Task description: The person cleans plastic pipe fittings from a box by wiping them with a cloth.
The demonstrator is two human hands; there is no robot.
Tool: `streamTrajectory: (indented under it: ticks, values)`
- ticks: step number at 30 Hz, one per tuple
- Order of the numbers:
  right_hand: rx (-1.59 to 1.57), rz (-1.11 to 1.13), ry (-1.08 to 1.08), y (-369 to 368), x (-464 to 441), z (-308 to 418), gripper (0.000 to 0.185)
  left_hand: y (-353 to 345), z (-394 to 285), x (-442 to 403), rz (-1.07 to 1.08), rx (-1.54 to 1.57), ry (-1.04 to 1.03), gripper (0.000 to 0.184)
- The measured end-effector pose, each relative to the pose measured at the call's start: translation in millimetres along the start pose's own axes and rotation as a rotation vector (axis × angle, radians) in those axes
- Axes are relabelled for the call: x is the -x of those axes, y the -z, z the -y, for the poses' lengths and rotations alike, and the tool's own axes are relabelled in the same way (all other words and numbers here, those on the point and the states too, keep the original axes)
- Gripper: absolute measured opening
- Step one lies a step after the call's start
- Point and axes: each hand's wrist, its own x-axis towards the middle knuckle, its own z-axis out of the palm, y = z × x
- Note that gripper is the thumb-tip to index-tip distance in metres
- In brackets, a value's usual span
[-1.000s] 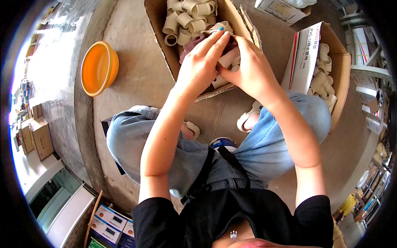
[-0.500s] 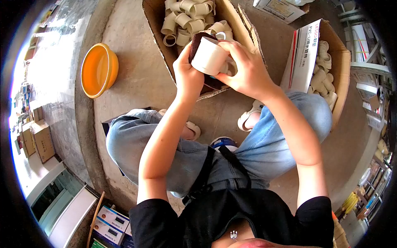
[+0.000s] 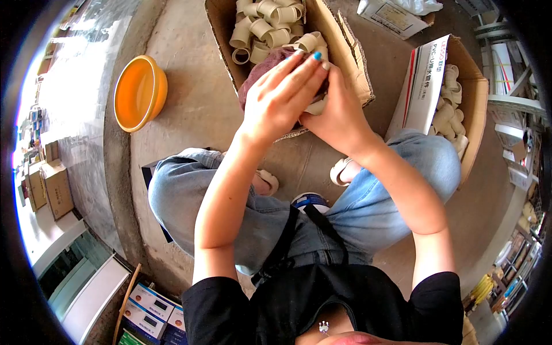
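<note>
My left hand (image 3: 280, 102) lies over a dark maroon cloth (image 3: 253, 79), its fingers pressed together and pushing the cloth against a white PVC pipe fitting (image 3: 316, 107). From the other side my right hand (image 3: 340, 118) grips the fitting, thumb below and fingers near the left fingertips. Most of the fitting is hidden by the hands and cloth; only a pale sliver shows. Both hands are above the near end of an open cardboard box (image 3: 357, 63), which contains several loose cream pipe fittings (image 3: 261, 27).
An orange basin (image 3: 140, 95) stands on the floor to the left. On the right is another carton (image 3: 475, 109) of fittings (image 3: 445, 118), its printed flap (image 3: 418, 86) folded out. My bent knees flank a blue-and-white round container (image 3: 309, 200). Shelving lines the far right.
My left hand has come over the top of the fitting with the cloth, covering it. The fitting, plainly visible before, is now mostly hidden. The view has shifted slightly.
</note>
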Motion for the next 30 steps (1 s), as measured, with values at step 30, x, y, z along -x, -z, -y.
streamTrajectory:
  ticks: [30]
  values:
    - [-0.101, 0.215, -0.27, -2, 5, -22, 0.064, -12, 2, 15, 0.174, -0.045, -0.07, 0.033]
